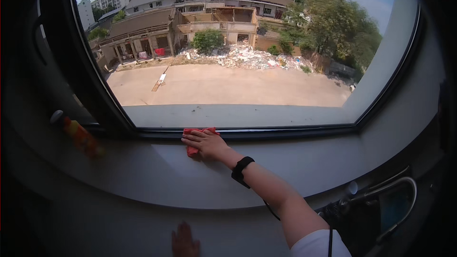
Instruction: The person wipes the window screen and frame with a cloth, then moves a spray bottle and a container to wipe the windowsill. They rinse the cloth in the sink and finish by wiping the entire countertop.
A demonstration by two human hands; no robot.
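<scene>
My right hand [205,145] lies palm down on a red cloth [192,151], pressing it against the lower bar of the dark window frame [271,134] where it meets the pale windowsill [285,164]. A black band circles my right wrist. Low in the picture, below the sill's curved front edge, my left hand [185,241] is dim and slightly blurred, its fingers pointing up; nothing shows in it. On the left end of the sill stands a spray bottle [81,135] with an orange and yellow body, apart from both hands.
A metal faucet [410,185] curves at the lower right, beside dark fittings. A thin black cable [271,210] hangs by my right arm. Left of the large pane rises a thick dark window upright [89,60]. Beyond the glass are buildings, rubble and trees.
</scene>
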